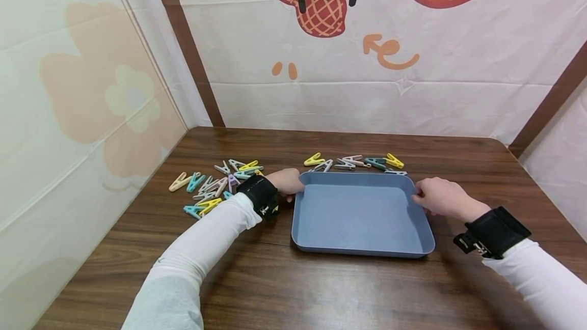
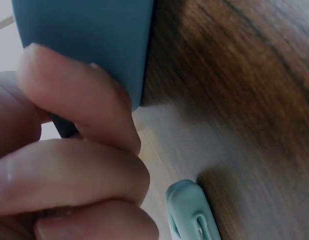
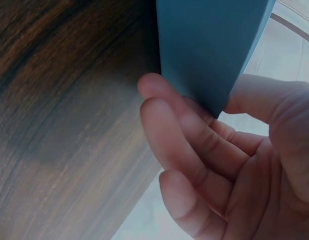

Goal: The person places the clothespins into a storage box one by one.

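Note:
A blue-grey rectangular tray (image 1: 362, 218) lies on the brown wooden table, its inside bare. At its far left corner my left hand (image 1: 286, 181) pinches the rim; in the left wrist view the fingers (image 2: 89, 100) curl against the tray's outer wall. My right hand (image 1: 442, 197) grips the right rim near the far corner, with the thumb (image 3: 254, 97) over the edge and the fingers beneath on the outer wall. Several coloured clothespins (image 1: 208, 205) lie in a loose pile left of the left hand. A pale green clothespin (image 2: 192, 210) shows close to that hand.
Behind the tray runs a row of more clothespins (image 1: 353, 162), yellow, grey and dark teal. The wooden table (image 1: 321, 289) extends in front of the tray and on both sides. White printed cloth (image 1: 367, 101) hangs behind and at the sides.

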`<state>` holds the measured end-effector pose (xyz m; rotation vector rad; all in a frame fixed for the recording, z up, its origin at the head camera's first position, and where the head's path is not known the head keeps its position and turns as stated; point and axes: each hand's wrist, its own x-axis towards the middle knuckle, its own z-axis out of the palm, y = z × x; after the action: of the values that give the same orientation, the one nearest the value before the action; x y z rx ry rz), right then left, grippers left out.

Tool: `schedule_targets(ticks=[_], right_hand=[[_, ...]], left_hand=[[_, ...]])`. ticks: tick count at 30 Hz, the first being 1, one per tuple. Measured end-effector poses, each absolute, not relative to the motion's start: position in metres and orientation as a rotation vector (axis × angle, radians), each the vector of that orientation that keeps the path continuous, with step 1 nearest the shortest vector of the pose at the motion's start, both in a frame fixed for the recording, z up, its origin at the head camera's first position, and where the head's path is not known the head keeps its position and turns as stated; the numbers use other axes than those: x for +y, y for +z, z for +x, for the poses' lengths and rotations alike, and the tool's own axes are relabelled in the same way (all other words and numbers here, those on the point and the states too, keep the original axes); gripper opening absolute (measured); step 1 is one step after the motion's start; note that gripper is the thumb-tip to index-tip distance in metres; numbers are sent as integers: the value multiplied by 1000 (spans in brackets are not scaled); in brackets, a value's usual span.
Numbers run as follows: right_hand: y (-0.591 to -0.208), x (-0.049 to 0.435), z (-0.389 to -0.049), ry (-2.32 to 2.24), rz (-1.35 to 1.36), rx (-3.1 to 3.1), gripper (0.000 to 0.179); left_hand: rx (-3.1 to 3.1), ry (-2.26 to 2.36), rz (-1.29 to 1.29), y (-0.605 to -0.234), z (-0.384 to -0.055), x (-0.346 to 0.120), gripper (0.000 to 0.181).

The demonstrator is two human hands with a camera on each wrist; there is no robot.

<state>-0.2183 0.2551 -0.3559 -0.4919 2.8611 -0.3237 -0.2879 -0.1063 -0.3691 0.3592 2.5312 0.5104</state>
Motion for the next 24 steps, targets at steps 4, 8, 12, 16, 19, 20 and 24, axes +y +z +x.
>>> schedule_targets(ticks=[4,8,12,16,19,20,24], right_hand=[[-353,257,-221,-331,-496,2836,21],[-346,262,-229,-351,-480,2871,20],[-342,268,-246,-369,-504,3008,15],[-354,270,-267,-429,-598,3023,23],[-365,268,-277,-469,-645,2990,32],[-368,267,-279,-476,-656,2985,34],[-373,264,-286,-526,-660,2969,37]], left_hand=[[2548,493,349,-369,-286,-106,29],[2566,489,342,-370,-286,-106,26],[2572,502,333,-371,-287,-105,24],[2570,513,308,-373,-286,-105,22],[2564,510,297,-373,-285,-104,22],[2564,507,296,-373,-284,-104,22],[2564,498,290,-371,-282,-103,23]])
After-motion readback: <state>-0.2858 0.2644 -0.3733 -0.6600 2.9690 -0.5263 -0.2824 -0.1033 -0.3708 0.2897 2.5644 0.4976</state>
